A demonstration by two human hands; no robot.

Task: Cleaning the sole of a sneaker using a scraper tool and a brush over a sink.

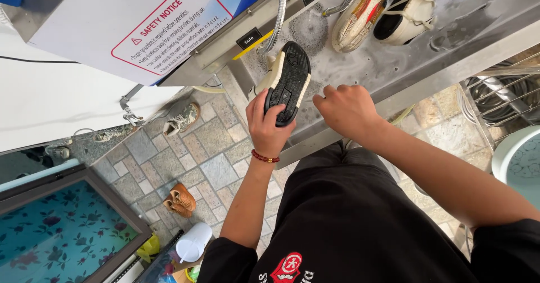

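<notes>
Shoe (288,80) is sole-up at the wet steel table's (427,63) near edge, under a hose (278,16), left hand (269,126) with fingers clamped on its heel so the black sole faces upward. Right hand (347,109) rests fisted beside it, perhaps gripping something small; I cannot tell. Two more shoes (388,7) lie farther back, leaving open wet metal between.
</notes>
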